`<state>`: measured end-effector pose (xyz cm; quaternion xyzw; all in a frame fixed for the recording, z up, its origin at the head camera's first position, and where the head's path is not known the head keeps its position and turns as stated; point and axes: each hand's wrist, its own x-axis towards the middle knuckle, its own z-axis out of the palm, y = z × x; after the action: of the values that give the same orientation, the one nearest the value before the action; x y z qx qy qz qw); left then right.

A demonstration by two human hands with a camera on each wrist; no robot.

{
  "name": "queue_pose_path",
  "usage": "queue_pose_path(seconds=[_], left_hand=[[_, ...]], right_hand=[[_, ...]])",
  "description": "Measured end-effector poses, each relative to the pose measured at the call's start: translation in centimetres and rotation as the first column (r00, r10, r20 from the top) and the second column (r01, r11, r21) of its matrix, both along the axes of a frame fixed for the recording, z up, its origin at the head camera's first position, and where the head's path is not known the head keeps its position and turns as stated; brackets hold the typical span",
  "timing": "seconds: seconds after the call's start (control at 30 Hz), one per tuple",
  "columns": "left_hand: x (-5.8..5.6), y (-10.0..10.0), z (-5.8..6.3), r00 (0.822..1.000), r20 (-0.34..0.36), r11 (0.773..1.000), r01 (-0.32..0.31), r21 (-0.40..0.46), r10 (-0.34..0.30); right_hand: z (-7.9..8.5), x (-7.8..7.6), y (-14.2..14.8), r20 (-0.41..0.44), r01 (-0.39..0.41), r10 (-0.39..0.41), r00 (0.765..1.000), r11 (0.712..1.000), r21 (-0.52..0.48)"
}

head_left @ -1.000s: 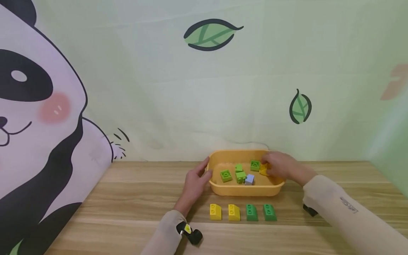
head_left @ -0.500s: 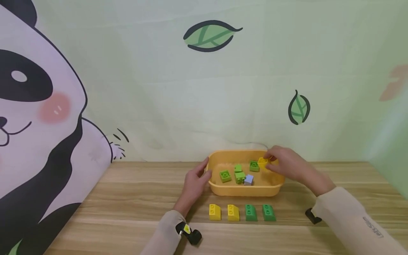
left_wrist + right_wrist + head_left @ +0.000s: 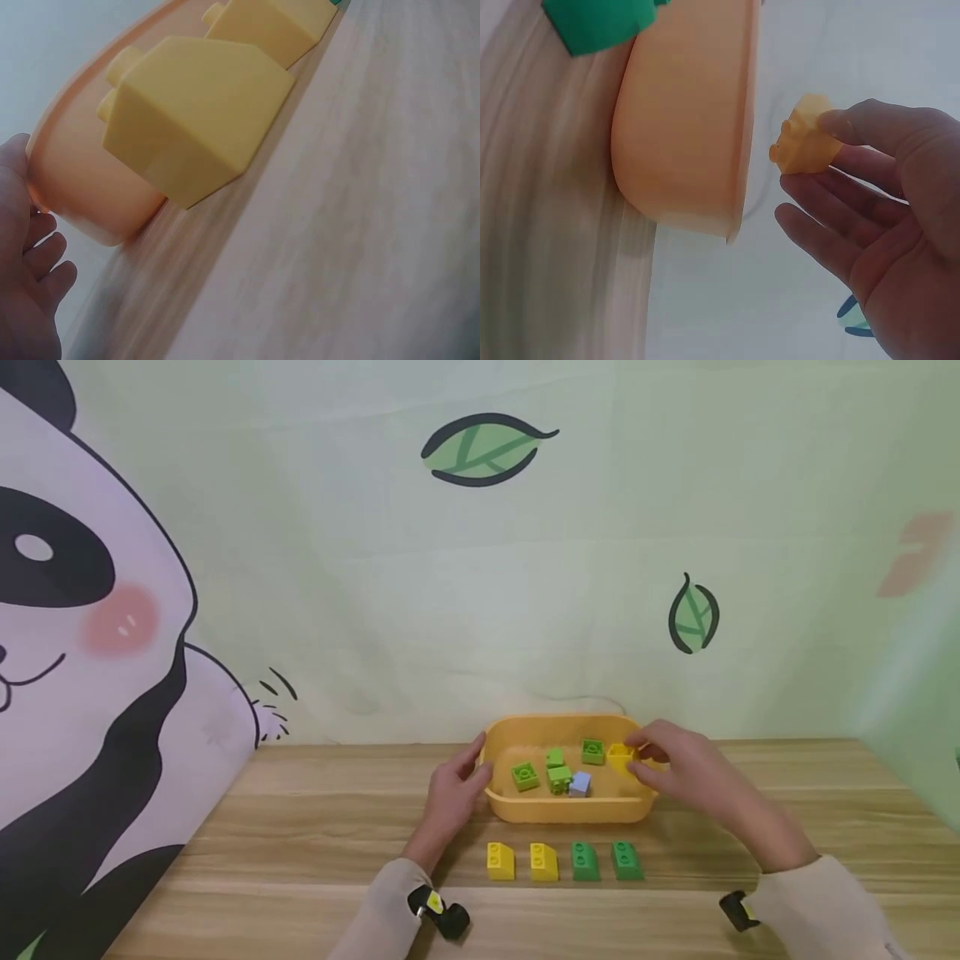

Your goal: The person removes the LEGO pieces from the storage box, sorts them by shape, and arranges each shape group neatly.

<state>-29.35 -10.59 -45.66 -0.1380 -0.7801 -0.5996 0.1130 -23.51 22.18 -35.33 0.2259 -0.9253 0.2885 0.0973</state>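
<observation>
Yellow brick (image 3: 620, 754), pinched btwn thumb & fingertips of R hand (image 3: 686, 768), held up over the R end of an orange-yellow tub (image 3: 570, 811); R wrist view shows it above rim level, studs facing the tub side, not touching it. L hand (image 3: 452, 792) holds the tub's L end, thumb at the rim, fingers round the side; how firmly is hard to tell, as L wrist view catches only part of it.

In tub: 4 lt green bricks (image 3: 525, 777), spread L to center-R, & 1 lt blue brick (image 3: 580, 785) near the front wall, next to a green one.

In front of tub, a neat spaced row of 4 sloped bricks, L to R: 2 yellow ones (image 3: 543, 862), 2 dk green ones (image 3: 585, 862), studs up.

All on a wood-grain table (image 3: 300, 860). Bg: pale green backdrop (image 3: 360, 610) w/ cartoon panda (image 3: 150, 560) at L & 2 leaves (image 3: 483, 452).
</observation>
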Motion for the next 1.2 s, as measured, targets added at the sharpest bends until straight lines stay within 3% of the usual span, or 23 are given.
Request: queue_pose_path(seconds=[0.33, 0.8, 1.03, 1.2], left_hand=[[-0.2, -0.1, -0.2, 1.0, -0.012, 1.0, 0.0, 0.012, 0.0], [-0.2, 0.0, -0.1, 1.0, 0.002, 1.0, -0.003, 0.003, 0.003], [0.0, -0.1, -0.1, 1.0, 0.021, 1.0, -0.007, -0.014, 0.008], [-0.1, 0.0, -0.1, 1.0, 0.026, 1.0, -0.007, -0.026, 0.007]], right_hand=[[-0.7, 1.6, 0.2, -0.077, 0.009, -0.014, 0.997, 0.997, -0.071], [-0.7, 2.7, 0.3, -0.032, 0.062, -0.067, 0.997, 0.989, -0.136], [-1.1, 2.9, 0.8, 0.022, 0.037, -0.034, 0.999, 0.981, -0.188], [-1.3, 3.1, 1.3, 0.01, 0.034, -0.033, 0.999, 0.986, -0.165]])
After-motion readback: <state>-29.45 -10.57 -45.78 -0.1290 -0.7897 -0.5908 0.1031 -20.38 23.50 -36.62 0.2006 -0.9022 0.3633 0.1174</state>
